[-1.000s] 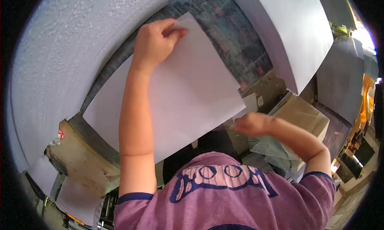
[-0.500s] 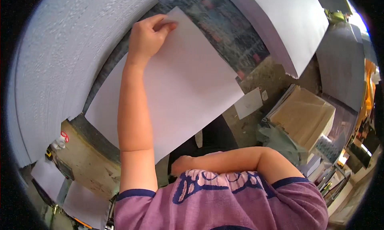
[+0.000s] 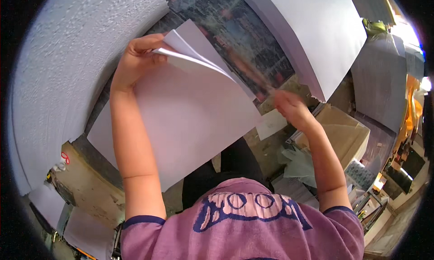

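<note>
A large stack of white paper sheets (image 3: 194,120) lies aslant on a dark, scuffed tabletop (image 3: 253,29). At its far left corner, my left hand (image 3: 135,63) is closed on several sheets, which bend up and curl back, apart from the sheets beneath. To the right of the paper, my right hand (image 3: 291,108) is raised and smeared by motion. From its fingers a long, thin brownish stick (image 3: 248,70) points up and left over the tabletop; blur hides its exact kind.
A tall white paper stack (image 3: 90,47) walls off the left side. Another thick stack (image 3: 321,29) stands at the far right. A brown wrapped bundle (image 3: 343,129) sits to the right, with a loose paper scrap (image 3: 271,124) near it.
My left hand has come left and nearer, folding the gripped sheets up. My right hand has risen from my lap to the paper's right side, with the thin stick now showing.
</note>
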Available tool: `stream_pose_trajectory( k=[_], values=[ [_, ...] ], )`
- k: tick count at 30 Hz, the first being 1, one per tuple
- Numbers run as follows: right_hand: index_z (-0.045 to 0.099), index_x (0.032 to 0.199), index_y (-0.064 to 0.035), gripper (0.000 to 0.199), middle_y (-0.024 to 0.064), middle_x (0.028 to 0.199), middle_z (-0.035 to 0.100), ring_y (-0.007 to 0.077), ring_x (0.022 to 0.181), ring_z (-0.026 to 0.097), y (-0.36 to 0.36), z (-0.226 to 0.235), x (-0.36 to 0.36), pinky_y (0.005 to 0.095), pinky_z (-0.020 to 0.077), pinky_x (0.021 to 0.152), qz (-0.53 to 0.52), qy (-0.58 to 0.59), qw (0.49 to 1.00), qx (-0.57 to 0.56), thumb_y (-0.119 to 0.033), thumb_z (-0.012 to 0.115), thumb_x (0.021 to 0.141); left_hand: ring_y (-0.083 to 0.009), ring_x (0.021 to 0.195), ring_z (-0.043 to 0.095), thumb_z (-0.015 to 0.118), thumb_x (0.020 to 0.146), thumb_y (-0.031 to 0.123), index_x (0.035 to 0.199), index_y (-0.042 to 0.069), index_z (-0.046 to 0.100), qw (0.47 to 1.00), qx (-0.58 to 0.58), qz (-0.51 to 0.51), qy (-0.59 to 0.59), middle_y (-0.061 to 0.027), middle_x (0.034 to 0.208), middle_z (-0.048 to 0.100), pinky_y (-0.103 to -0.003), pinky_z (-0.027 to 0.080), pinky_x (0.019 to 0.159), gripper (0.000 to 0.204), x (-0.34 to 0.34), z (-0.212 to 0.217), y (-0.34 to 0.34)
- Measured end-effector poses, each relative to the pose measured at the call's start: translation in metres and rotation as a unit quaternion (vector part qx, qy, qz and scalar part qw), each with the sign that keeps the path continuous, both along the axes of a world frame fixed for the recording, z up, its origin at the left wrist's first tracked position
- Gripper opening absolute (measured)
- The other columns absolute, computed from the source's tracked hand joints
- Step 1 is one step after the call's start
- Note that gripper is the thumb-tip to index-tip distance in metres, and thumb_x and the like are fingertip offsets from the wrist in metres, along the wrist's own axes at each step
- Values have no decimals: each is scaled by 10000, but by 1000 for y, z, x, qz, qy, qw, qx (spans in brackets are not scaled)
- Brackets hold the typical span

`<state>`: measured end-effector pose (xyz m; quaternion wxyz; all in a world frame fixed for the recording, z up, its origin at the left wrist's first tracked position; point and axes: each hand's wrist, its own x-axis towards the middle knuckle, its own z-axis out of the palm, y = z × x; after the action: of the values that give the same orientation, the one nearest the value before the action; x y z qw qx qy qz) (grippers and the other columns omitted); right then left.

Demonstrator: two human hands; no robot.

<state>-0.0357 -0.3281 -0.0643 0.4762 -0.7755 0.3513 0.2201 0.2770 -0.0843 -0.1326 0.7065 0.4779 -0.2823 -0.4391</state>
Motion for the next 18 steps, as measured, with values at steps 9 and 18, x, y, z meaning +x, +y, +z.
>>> stream_pose_trajectory(
  k=[9,18],
  values=[
    [586,858,8,354,189,762,590,346,710,579,-64,2,-2,423,442,646,381,163,910,10,-328,498,925,-68,721,581,701,771,51,945,18,684,939,174,144,-258,-16,829,681,-211,461,664,178,-16,4,-24],
    [608,941,-58,243,158,897,614,325,816,618,113,-35,-21,430,508,720,472,20,859,195,-256,468,920,-88,702,601,701,767,76,941,20,686,917,219,169,-289,-47,800,692,-230,479,645,183,-21,8,-30]
  ],
)
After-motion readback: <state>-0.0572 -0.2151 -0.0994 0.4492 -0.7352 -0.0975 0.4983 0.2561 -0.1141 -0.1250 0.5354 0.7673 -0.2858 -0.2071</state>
